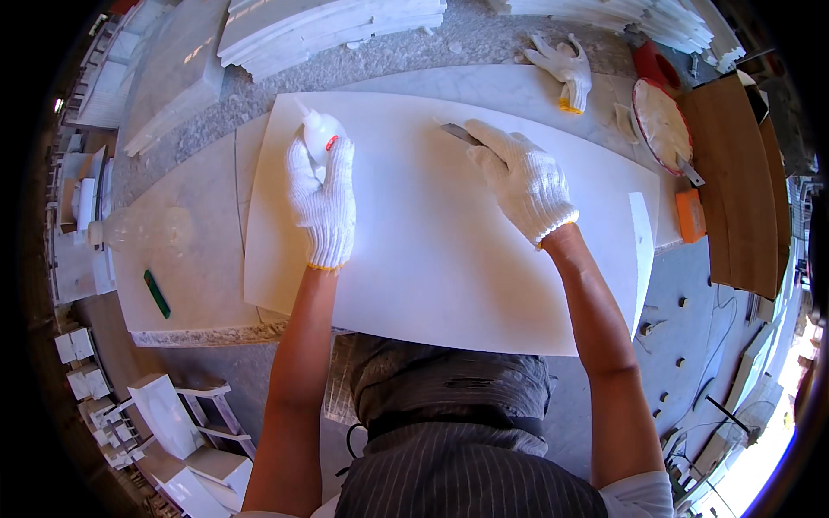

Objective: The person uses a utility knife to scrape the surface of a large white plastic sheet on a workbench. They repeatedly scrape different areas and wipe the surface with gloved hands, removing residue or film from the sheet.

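Observation:
My left hand [323,194], in a white knit glove with a yellow cuff edge, is wrapped round a small white squeeze bottle [319,128]. The bottle's thin nozzle points up and away to the left, and a red mark shows on its side. My right hand [522,180], gloved the same way, grips a thin metal blade [458,133] whose handle is hidden in the fingers; whether it is a knife or a scraper I cannot tell. Both hands are over a large smooth white slab [432,259] lying across the table in front of me.
At far right are a loose white glove [566,69], a round red-rimmed container of pale paste [661,125], a putty knife [689,170], an orange box [690,216] and a cardboard box [738,186]. Stacked slabs [328,30] stand behind. A clear bottle [147,231] and green cutter [157,294] lie left.

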`<state>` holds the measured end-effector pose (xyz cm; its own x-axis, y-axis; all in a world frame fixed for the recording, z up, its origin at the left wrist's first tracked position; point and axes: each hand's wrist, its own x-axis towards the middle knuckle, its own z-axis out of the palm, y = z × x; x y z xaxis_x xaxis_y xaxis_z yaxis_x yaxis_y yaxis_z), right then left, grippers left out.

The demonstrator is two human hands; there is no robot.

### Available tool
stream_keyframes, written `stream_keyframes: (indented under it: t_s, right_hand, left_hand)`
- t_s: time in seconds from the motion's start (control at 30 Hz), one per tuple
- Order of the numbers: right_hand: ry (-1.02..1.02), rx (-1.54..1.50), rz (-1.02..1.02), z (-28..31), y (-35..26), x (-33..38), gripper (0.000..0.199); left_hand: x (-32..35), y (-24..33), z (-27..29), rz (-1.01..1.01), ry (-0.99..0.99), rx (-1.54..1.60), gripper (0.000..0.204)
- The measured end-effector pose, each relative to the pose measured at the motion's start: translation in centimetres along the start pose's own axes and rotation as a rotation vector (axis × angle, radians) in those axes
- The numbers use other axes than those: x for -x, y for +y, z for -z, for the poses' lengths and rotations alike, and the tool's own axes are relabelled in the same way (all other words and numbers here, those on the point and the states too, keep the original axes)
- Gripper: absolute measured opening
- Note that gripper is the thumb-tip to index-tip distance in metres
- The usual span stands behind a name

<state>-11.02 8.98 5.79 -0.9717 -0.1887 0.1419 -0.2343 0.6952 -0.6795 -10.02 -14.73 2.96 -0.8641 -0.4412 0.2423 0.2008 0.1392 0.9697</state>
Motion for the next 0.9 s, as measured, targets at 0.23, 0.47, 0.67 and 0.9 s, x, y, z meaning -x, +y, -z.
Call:
stream_keyframes:
  t_s: [0.23, 0.47, 0.67, 0.9]
  right_hand:
    - [-0.018, 0.11, 0.061, -0.7, 0.1, -0.6, 0.032]
    - [0.025, 0.161, 0.103, -1.3, 0.1, -1.2, 0.032]
    - [-0.038, 0.258, 0.106, -0.8, -0.3, -0.5, 0.031]
    - [-0.012, 0.132, 0.14, -0.5, 0.5, -1.2, 0.035]
  left_hand:
    - [0.2, 0.6, -0.1, 0.013, -0.003, -0.046, 0.035]
    - [0.0, 0.2, -0.1, 0.031, -0.011, 0.027, 0.031]
    - [0.0, 0.3, -0.1, 0.039, -0.001, -0.004, 0.029]
    - [0.1, 0.3, -0.1, 0.002, -0.014, -0.027, 0.029]
